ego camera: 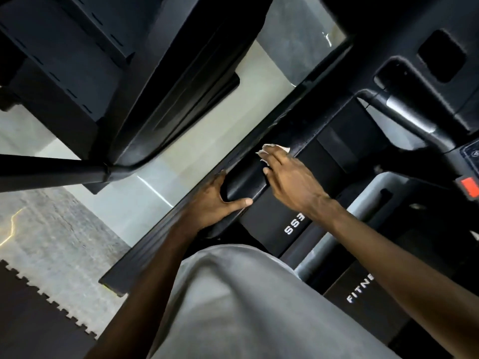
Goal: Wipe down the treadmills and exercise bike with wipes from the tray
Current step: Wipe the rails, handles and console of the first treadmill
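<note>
Black, slightly glossy plastic makes up the side rail (pixel 246 177) of the near treadmill (pixel 272 216), which runs slantwise through the tilted view. The left grip (pixel 217 200) is wrapped around this rail: the thumb lies along the near side, and the fingers curl over the far edge, where their tips are hidden. Just beyond it on the same rail, the right grip (pixel 290 177) is spread, its fingers laid nearly straight on a white wipe (pixel 270 146) and pressing it against the rail. Most of the wipe is covered by the fingers; only a crumpled edge shows past the fingertips, so its size and fold cannot be made out.

White lettering (pixel 360 288) on the dark deck is cut in two by a grey bar and by the right forearm, and reads only in part. A grey shirt (pixel 233 307) fills the lower middle and hides the near end of the deck. At the right edge a red tab (pixel 469 183) is cropped by the frame, and the console parts above it are too dark to tell apart. A second treadmill (pixel 90 47) fills the upper left, with only part of it in view. Between the two machines lies pale floor (pixel 207 141), and a dark interlocking mat (pixel 33 320) sits in the lower left corner.
</note>
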Demonstrator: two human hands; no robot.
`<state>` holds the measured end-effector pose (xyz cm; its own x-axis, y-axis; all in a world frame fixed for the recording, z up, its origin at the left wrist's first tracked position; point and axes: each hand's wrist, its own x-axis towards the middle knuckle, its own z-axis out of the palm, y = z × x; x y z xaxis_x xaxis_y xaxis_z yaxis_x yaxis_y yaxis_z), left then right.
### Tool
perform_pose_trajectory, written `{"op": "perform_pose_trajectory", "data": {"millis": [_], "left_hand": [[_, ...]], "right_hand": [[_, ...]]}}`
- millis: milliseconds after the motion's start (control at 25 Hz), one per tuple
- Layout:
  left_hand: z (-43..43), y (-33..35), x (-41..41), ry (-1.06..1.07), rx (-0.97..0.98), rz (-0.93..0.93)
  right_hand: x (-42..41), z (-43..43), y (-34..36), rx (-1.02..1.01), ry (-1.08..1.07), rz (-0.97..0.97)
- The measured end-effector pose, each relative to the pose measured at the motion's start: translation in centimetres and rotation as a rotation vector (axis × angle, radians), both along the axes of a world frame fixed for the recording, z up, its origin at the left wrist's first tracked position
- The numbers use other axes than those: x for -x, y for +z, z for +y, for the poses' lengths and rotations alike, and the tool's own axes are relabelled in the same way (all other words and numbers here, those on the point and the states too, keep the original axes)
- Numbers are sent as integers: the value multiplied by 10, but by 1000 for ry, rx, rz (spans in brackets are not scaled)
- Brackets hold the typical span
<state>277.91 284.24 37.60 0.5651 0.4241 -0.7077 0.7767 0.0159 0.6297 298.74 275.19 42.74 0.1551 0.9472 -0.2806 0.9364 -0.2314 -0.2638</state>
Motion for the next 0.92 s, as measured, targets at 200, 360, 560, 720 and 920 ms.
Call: {"op": "perform_pose_trajectory", "data": {"millis": [200, 360, 560, 720, 920], "left_hand": [[10, -16, 2, 25, 56, 8], [15, -8, 9, 40, 117, -12], [26, -7, 22, 70, 238, -41], [32, -6, 24, 37, 262, -27], [36, -9, 29, 35, 302, -39]], "right_hand": [[13, 18, 3, 273, 8, -140], [13, 46, 2, 392, 194, -130], [21, 80, -10, 576, 261, -130], [30, 111, -28, 793, 358, -88], [41, 137, -44, 1006, 374, -68]]}}
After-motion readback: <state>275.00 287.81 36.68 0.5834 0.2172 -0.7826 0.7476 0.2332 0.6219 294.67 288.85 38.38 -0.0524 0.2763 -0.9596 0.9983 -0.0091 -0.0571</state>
